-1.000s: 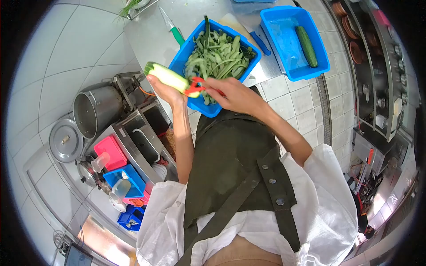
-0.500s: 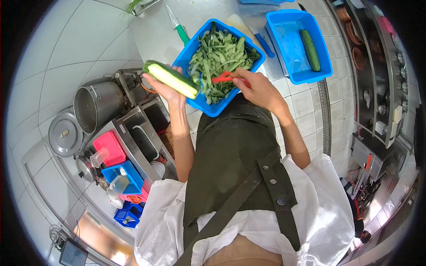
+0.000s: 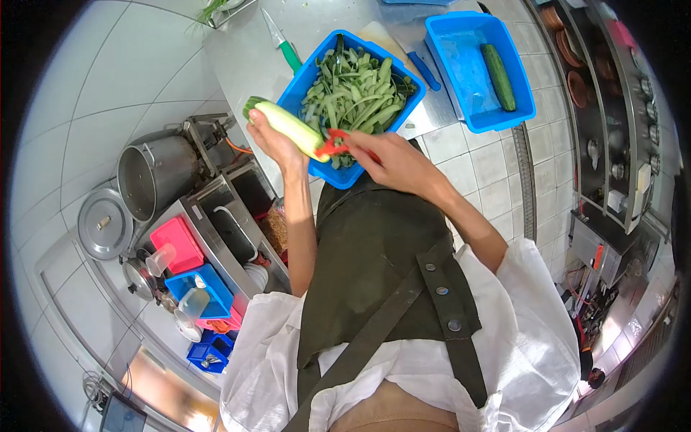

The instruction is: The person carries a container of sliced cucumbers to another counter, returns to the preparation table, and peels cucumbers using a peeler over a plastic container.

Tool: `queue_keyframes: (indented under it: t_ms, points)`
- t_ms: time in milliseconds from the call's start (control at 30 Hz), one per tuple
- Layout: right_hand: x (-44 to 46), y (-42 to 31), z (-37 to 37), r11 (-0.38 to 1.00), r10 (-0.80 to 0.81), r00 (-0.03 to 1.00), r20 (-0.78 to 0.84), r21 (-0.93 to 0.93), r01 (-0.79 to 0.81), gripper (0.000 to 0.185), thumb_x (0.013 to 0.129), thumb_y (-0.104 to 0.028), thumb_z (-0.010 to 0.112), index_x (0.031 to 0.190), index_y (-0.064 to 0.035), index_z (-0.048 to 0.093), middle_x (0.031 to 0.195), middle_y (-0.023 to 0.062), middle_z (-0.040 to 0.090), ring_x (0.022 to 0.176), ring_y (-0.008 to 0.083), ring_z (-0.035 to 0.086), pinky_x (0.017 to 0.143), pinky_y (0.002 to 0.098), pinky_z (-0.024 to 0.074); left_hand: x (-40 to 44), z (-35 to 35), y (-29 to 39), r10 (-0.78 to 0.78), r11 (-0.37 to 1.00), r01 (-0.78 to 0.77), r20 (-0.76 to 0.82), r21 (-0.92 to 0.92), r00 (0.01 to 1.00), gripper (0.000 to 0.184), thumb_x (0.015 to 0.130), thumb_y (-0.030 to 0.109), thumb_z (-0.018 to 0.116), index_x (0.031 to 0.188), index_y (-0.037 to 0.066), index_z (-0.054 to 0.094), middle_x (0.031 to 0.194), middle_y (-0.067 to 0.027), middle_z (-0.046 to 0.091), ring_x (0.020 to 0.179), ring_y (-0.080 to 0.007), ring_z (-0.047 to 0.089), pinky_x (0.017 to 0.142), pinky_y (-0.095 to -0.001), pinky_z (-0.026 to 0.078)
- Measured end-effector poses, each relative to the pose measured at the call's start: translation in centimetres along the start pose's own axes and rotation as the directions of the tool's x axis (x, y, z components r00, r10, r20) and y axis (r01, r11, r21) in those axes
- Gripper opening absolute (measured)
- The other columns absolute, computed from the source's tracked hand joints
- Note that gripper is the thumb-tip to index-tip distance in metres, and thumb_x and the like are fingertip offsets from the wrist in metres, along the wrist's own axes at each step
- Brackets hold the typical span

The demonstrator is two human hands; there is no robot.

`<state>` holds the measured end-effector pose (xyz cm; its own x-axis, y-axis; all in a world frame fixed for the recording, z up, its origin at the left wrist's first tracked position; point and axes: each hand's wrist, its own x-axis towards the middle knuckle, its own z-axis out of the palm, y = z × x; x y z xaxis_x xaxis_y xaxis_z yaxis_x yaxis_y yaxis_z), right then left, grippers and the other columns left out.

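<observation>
A partly peeled cucumber (image 3: 289, 128) lies across the palm of my left hand (image 3: 276, 146), whose fingers are wrapped round it. Most of its visible side is pale, with dark green skin left at the far end. My right hand (image 3: 394, 164) grips a red peeler (image 3: 333, 145), its head at the cucumber's near end. Whether the blade touches the flesh I cannot tell. Just beyond both hands stands a blue tub (image 3: 294, 92) heaped with green peelings (image 3: 360, 93).
To the right, a second blue tub (image 3: 461, 72) holds an unpeeled cucumber (image 3: 498, 78). A green-handled knife (image 3: 289, 55) lies on the steel table (image 3: 241, 75), left of the peelings. A blue-handled knife (image 3: 423, 70) lies between the tubs. A large pot (image 3: 155, 176) stands at left.
My right hand has moved left with the peeler, from over the peelings to the cucumber's near end. The cucumber has turned in my left hand and shows more peeled flesh.
</observation>
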<state>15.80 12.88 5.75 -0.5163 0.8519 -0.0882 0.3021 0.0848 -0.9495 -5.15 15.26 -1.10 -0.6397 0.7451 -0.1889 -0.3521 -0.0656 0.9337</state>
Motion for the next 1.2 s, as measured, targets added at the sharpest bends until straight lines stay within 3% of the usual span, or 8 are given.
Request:
queue_keyframes:
  t_ms: [100, 167, 367, 500, 600, 700, 1033, 1200]
  points:
    - [-2.9, -0.3, -1.5, 0.978, 0.037, 0.983, 0.177, -0.207, 0.001, 0.016, 0.098, -0.017, 0.058, 0.106, -0.0033, 0.062, 0.071, 0.0179, 0.061, 0.064, 0.0387, 0.058, 0.059, 0.0392, 0.0444, 2.0, -1.4, -0.7, 0.008, 0.999, -0.011, -0.073, -0.034, 0.997, 0.053, 0.101, 0.059, 0.042, 0.111, 0.007, 0.048, 0.093, -0.0067, 0.054, 0.082, -0.0184, 0.058, 0.071, -0.0364, 0.052]
    - [-2.9, -1.1, -2.2, 0.984, 0.098, 0.991, 0.091, -0.160, -0.083, 0.017, 0.097, -0.017, 0.059, 0.106, -0.0034, 0.063, 0.072, 0.0176, 0.063, 0.064, 0.0371, 0.060, 0.060, 0.0384, 0.0462, 1.8, -1.1, -0.1, -0.267, 0.921, 0.235, -0.063, -0.311, 0.962, 0.061, 0.099, 0.066, 0.038, 0.113, 0.008, 0.051, 0.093, -0.0077, 0.057, 0.080, -0.0196, 0.059, 0.072, -0.0388, 0.053]
    - [5.2, -0.9, 0.6, 0.999, 0.047, 0.990, -0.133, 0.027, -0.044, 0.015, 0.097, -0.017, 0.056, 0.103, -0.0029, 0.059, 0.071, 0.0204, 0.061, 0.066, 0.0401, 0.061, 0.058, 0.0442, 0.0451, -1.2, 0.6, -1.3, -0.313, 0.916, 0.333, 0.122, -0.223, 0.942, 0.067, 0.099, 0.068, 0.029, 0.115, 0.009, 0.055, 0.098, -0.0081, 0.062, 0.091, -0.0242, 0.062, 0.080, -0.0397, 0.053]
    - [5.9, 1.6, 3.0, 0.990, -0.137, 0.982, -0.132, 0.011, 0.140, 0.016, 0.098, -0.016, 0.056, 0.109, -0.0051, 0.059, 0.070, 0.0188, 0.060, 0.065, 0.0370, 0.062, 0.058, 0.0435, 0.0440, -1.4, 0.5, -1.0, -0.244, 0.948, 0.280, 0.219, -0.149, 0.945, 0.069, 0.102, 0.064, 0.024, 0.129, 0.006, 0.050, 0.113, -0.0104, 0.061, 0.106, -0.0254, 0.059, 0.093, -0.0402, 0.050]
    - [1.4, 0.6, 1.3, 0.999, -0.021, 0.999, 0.031, -0.045, 0.022, 0.014, 0.097, -0.016, 0.057, 0.107, -0.0054, 0.060, 0.070, 0.0188, 0.060, 0.066, 0.0384, 0.062, 0.059, 0.0446, 0.0451, 1.1, -1.0, -2.6, -0.069, 0.998, 0.069, -0.070, -0.002, 0.995, 0.067, 0.102, 0.064, 0.025, 0.127, 0.008, 0.049, 0.108, -0.0088, 0.059, 0.100, -0.0247, 0.061, 0.088, -0.0419, 0.051]
    - [-2.6, 2.0, 0.0, 0.984, 0.010, 0.984, 0.176, -0.177, 0.022, 0.015, 0.096, -0.015, 0.058, 0.106, -0.0045, 0.061, 0.072, 0.0188, 0.062, 0.067, 0.0376, 0.063, 0.060, 0.0435, 0.0459, 1.8, -1.3, -0.6, -0.174, 0.983, 0.164, -0.140, -0.078, 0.975, 0.065, 0.098, 0.070, 0.032, 0.122, 0.013, 0.051, 0.110, -0.0076, 0.058, 0.100, -0.0248, 0.060, 0.081, -0.0475, 0.053]
    - [6.8, 0.3, 2.5, 0.994, -0.047, 0.986, -0.157, 0.087, 0.062, 0.017, 0.098, -0.019, 0.056, 0.106, -0.0038, 0.059, 0.071, 0.0190, 0.062, 0.064, 0.0367, 0.062, 0.056, 0.0421, 0.0428, -0.4, 0.3, -0.6, -0.181, 0.964, 0.222, 0.247, -0.146, 0.952, 0.059, 0.101, 0.063, 0.032, 0.123, 0.012, 0.050, 0.112, -0.0089, 0.058, 0.098, -0.0244, 0.061, 0.089, -0.0429, 0.051]
    - [0.5, 0.4, 1.5, 0.997, -0.075, 0.997, 0.013, -0.025, 0.076, 0.019, 0.098, -0.017, 0.056, 0.108, -0.0031, 0.063, 0.073, 0.0180, 0.062, 0.065, 0.0379, 0.061, 0.058, 0.0418, 0.0440, 1.9, -0.9, -0.6, -0.106, 0.979, 0.094, -0.056, -0.181, 0.993, 0.062, 0.099, 0.068, 0.032, 0.116, 0.012, 0.052, 0.102, -0.0047, 0.061, 0.092, -0.0231, 0.062, 0.082, -0.0421, 0.053]
